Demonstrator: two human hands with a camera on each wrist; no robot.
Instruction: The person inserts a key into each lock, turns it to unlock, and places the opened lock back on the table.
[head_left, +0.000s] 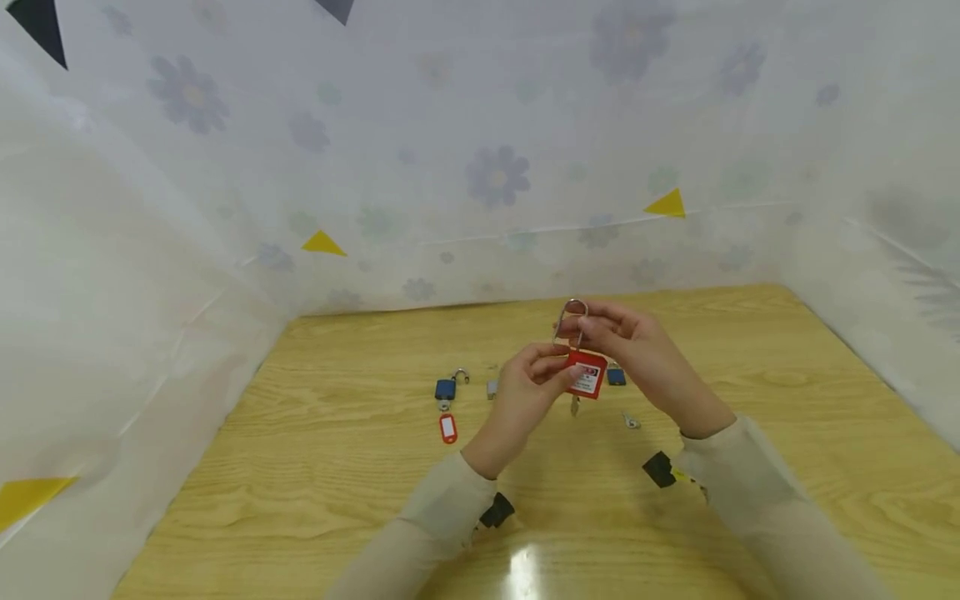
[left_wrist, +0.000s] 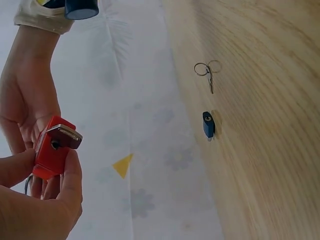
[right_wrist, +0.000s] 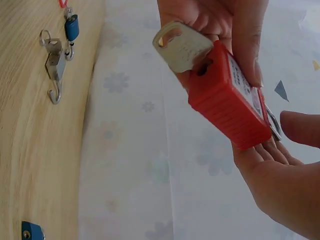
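Red padlock (head_left: 587, 374) (key inserted) has steel shackle (head_left: 572, 321).

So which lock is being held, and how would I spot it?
Look above the middle of the light wooden table, where both hands meet. Between them is a red plastic padlock with a silver shackle. Unlike the small blue padlocks lying on the wood, it is red, white-labelled and has a key in it.

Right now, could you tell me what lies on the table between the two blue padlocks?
In the head view, a small silver padlock lies between the left blue padlock and the right one.
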